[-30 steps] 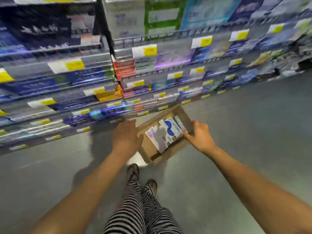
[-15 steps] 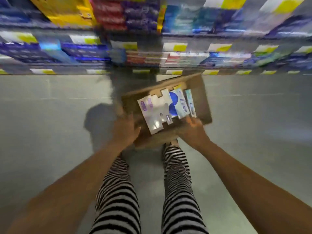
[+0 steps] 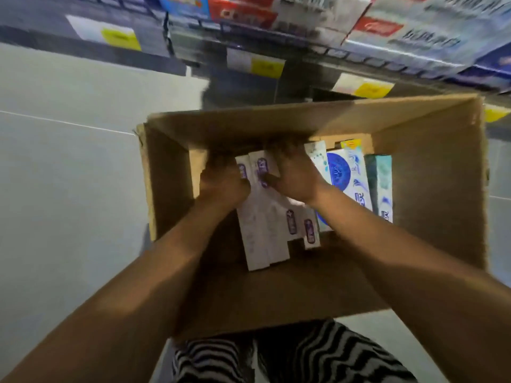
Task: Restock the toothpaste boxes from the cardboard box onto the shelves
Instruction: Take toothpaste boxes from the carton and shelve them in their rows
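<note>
Fingers [image 3: 221,167] of the left hand [image 3: 222,186] are curled down onto the far end of the white toothpaste boxes [image 3: 262,230], and those of the right hand [image 3: 297,178] are laid over the same bundle from the right, the thumb pressed on a purple label. Whether either hand is fully clamped around a box cannot be told, since the fingertips are hidden and blurred.

These white boxes lie flat in the left half of the cardboard box [image 3: 431,194], which is on the floor [image 3: 69,167] just in front of the striped trousers [image 3: 304,357]. Blue and green boxes [image 3: 356,183] stand on edge just beside them to the right. Stocked shelves [image 3: 318,53] with yellow price tags [image 3: 266,67] run along the far side.

The step in hand is judged to be the gathering of several white boxes at once. It would be done best if the bundle were squeezed evenly from both sides, kept aligned, and lifted level, so that no box slides out. Labels should be kept facing one way, ready for the shelf.
</note>
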The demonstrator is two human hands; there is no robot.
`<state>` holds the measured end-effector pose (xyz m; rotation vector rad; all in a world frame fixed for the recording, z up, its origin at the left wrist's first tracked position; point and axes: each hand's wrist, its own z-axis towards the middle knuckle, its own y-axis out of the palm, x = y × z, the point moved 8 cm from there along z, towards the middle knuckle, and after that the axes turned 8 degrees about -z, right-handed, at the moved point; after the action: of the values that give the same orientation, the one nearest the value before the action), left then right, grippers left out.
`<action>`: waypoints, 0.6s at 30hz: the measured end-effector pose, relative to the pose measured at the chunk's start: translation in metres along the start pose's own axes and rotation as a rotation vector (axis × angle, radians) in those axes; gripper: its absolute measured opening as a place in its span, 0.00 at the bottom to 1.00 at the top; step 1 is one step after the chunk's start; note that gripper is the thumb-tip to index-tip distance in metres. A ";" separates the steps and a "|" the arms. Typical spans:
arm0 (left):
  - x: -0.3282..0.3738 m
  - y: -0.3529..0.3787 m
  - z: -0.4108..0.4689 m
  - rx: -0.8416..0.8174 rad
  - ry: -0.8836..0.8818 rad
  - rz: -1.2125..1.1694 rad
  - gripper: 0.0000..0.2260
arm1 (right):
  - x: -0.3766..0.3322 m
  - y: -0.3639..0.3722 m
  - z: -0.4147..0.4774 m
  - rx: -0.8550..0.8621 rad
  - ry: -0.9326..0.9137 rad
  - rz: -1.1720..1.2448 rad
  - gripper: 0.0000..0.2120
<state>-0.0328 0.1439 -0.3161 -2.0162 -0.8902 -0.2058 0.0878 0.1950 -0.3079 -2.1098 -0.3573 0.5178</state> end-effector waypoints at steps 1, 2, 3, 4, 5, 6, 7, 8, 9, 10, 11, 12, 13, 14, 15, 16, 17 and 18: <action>-0.006 0.005 0.006 0.008 -0.036 -0.042 0.19 | 0.001 0.004 0.007 0.028 -0.016 -0.047 0.33; -0.010 0.009 0.010 0.021 -0.060 -0.089 0.20 | 0.001 0.006 0.012 0.049 -0.021 -0.085 0.33; -0.012 0.010 0.012 0.040 -0.077 -0.147 0.22 | 0.003 0.010 0.016 0.062 -0.016 -0.088 0.34; -0.013 0.008 0.011 0.040 -0.099 -0.217 0.23 | 0.004 0.010 0.018 0.071 -0.008 -0.076 0.34; -0.013 0.007 0.011 0.026 -0.126 -0.300 0.22 | 0.005 0.010 0.019 0.075 -0.004 -0.057 0.34; -0.012 0.006 0.010 -0.005 -0.147 -0.378 0.19 | 0.006 0.011 0.018 0.068 -0.004 -0.030 0.33; -0.009 0.004 0.008 -0.034 -0.154 -0.444 0.14 | 0.007 0.013 0.016 0.051 -0.019 0.010 0.32; -0.008 0.002 0.007 -0.058 -0.154 -0.484 0.08 | 0.007 0.014 0.012 0.026 -0.032 0.074 0.30; -0.008 -0.001 0.005 -0.078 -0.142 -0.514 0.05 | 0.008 0.015 0.008 0.006 -0.045 0.163 0.28; -0.008 -0.001 0.001 -0.104 -0.131 -0.541 0.06 | 0.007 0.014 0.003 -0.018 -0.055 0.246 0.25; -0.008 -0.001 -0.005 -0.128 -0.127 -0.571 0.07 | 0.007 0.013 -0.002 -0.037 -0.065 0.307 0.23; -0.011 0.001 -0.008 -0.142 -0.136 -0.599 0.07 | 0.006 0.010 -0.006 -0.051 -0.071 0.336 0.22; -0.012 0.000 -0.013 -0.141 -0.147 -0.637 0.08 | 0.004 0.008 -0.012 -0.062 -0.069 0.366 0.22; -0.013 0.000 -0.017 -0.149 -0.148 -0.671 0.11 | 0.003 0.005 -0.018 -0.072 -0.057 0.410 0.21; -0.013 -0.001 -0.021 -0.167 -0.139 -0.684 0.15 | 0.002 0.002 -0.024 -0.073 -0.044 0.471 0.20; -0.011 -0.001 -0.023 -0.195 -0.117 -0.663 0.18 | 0.001 -0.001 -0.029 -0.072 -0.030 0.524 0.18; -0.009 -0.003 -0.027 -0.222 -0.096 -0.644 0.22 | 0.001 -0.002 -0.034 -0.083 -0.015 0.560 0.18; -0.007 -0.005 -0.030 -0.244 -0.075 -0.636 0.25 | 0.001 -0.004 -0.038 -0.100 -0.003 0.583 0.19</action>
<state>-0.0357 0.1186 -0.2987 -1.9033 -1.6032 -0.6178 0.1067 0.1704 -0.2853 -2.3027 0.2506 0.8496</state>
